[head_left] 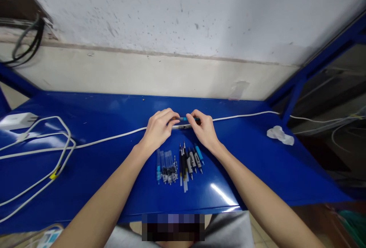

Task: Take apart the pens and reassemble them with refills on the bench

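My left hand (158, 129) and my right hand (201, 129) meet above the blue metal table (246, 168), both gripping a slim black-and-blue pen (183, 119) by its opposite ends. A pale metallic pen part (181, 127) lies just under the fingers, partly hidden. Closer to me stand two loose rows on the tabletop. On the left are several clear pen refills or barrels (166, 166). To their right are several black, white and blue pen parts (191, 160), with metal tips pointing toward me.
A white cable (114, 137) runs across the table behind my hands. At far left are a white power adapter (18, 121) and looped white cords (57, 152). A crumpled white tissue (280, 135) lies at right. A stained white wall (171, 19) rises behind the table.
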The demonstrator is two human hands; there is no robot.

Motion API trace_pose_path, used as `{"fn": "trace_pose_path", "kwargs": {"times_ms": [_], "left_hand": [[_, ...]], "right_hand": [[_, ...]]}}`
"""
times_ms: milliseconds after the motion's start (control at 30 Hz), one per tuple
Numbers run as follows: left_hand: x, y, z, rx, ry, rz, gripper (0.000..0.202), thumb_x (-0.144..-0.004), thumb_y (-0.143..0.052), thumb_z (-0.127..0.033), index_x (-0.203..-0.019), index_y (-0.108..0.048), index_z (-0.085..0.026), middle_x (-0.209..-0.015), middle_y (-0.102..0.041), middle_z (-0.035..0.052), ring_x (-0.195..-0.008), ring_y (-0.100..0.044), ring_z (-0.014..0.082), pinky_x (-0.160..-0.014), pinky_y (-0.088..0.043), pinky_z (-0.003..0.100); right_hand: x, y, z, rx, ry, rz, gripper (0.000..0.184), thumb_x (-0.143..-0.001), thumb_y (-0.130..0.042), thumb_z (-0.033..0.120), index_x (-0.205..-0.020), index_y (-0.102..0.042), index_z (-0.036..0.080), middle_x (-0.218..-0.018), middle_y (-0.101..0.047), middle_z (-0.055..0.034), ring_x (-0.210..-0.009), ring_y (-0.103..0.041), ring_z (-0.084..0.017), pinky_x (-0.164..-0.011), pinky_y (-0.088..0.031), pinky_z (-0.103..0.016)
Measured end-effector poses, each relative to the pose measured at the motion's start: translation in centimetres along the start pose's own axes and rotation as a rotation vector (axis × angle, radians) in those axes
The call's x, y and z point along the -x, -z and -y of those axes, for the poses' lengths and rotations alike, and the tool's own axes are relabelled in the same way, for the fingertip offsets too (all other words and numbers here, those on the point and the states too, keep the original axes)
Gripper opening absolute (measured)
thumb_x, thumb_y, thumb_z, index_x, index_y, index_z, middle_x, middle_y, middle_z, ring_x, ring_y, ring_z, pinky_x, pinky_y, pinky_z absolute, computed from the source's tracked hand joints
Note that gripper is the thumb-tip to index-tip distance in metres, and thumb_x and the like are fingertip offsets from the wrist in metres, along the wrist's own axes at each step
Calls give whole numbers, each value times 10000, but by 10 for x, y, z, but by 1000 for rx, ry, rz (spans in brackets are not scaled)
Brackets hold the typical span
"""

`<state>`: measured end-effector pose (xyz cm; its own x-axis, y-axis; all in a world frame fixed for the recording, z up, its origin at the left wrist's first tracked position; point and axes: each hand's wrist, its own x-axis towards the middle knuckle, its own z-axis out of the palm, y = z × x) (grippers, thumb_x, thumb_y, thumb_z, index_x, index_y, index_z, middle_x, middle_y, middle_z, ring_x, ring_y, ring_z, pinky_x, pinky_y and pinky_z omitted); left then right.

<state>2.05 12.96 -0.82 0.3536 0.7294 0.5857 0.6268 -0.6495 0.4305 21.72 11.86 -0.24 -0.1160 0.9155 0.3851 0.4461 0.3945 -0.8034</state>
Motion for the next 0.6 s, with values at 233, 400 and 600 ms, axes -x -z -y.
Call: {"fn": "trace_pose_path", "kwargs": {"times_ms": [233,400,600], "left_hand": [[1,-2,0,43,-1,5,68,-993,-595,-190,-1000,-659,-214,-956,-712,29,-864,-664,185,-794,-482,325],[1,-1,-1,35,-12,-4,55,-990,-605,-183,-992,-655,-208,-953,-711,22,-861,-655,180,-791,-473,320],[0,0,-4,14,0,-22,51,-979,-629,-173,-988,-662,-211,-951,-707,15,-840,-637,173,-787,-452,316]], "right_hand": [[0,1,-3,4,21,-19,384,-1009,-533,440,-708,-472,208,-629,-402,53,-593,-360,-116,-600,-291,-269],[0,1,-2,9,28,-19,383,-1010,-530,436,-708,-468,208,-628,-397,55,-592,-358,-116,-603,-290,-272],[-1,3,1,-2,37,-23,372,-1015,-542,429,-723,-497,203,-642,-420,53,-596,-371,-112,-603,-299,-269]]}}
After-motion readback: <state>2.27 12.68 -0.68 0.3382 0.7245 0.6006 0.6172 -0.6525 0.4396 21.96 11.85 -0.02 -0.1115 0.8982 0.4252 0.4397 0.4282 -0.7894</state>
